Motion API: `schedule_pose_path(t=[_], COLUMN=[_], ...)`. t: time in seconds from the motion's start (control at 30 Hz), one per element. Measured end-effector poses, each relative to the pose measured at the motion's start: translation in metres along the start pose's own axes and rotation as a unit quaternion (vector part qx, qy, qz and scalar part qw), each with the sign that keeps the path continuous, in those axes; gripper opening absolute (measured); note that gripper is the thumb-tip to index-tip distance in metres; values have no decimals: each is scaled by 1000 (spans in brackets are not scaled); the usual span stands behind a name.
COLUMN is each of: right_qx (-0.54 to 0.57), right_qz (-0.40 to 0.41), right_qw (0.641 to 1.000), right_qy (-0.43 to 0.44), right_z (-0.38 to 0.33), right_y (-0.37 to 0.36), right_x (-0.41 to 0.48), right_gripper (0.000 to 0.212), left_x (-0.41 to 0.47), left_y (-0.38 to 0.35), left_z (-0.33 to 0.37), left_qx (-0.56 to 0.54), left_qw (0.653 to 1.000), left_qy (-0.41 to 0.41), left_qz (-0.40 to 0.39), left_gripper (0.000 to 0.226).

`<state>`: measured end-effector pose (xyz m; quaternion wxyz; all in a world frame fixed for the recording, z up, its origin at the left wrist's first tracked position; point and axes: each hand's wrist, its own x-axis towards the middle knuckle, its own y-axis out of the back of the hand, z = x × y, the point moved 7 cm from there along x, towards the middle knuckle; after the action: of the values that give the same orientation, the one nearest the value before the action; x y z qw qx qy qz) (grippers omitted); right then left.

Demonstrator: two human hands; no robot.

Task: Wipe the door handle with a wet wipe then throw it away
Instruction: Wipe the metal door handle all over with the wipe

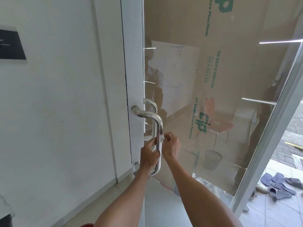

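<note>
While the left hand (150,155) curls round the lower part of the door handle (159,125), apparently to steady the door against the rubbing, the right hand (172,145) pinches a small white wet wipe (162,139) between thumb and fingertips. It presses the wipe on the right side of the upright bar, just above the left hand. Wipe and bar touch at mid-height. The upper bend and bottom end look yet to be covered, so the wiping is judged under way, not finished.

The bar stands off the glass door (229,95), leaving a narrow gap behind it for fingers. The white door frame (132,79) lies close on the left and limits room there; the right side is open. A mesh bin (213,159) shows in the glass, low right; whether it is a reflection or stands behind the pane cannot be told. Sandals (278,182) lie on the floor beyond the door's edge.
</note>
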<state>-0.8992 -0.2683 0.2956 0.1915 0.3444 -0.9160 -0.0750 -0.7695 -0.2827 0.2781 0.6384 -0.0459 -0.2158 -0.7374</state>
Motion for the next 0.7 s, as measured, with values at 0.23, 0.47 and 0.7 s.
schedule_pose_path(t=[0.23,0.47,0.7], right_qx=[-1,56,12], right_qz=[-81,-64,-48], right_qw=[996,971,978], right_qy=[31,223,203], right_z=[-1,-107,-60], right_y=[-13,-12,-12], right_x=[-8,-5,-21], right_gripper=[22,32,44], left_x=[11,61,81], left_y=[58,117,124], left_z=[25,84,87], left_qx=[94,171,269], left_qw=[967,944,942], left_qy=[-63,-146,-151], left_qz=[230,242,130], left_gripper=[57,64,59])
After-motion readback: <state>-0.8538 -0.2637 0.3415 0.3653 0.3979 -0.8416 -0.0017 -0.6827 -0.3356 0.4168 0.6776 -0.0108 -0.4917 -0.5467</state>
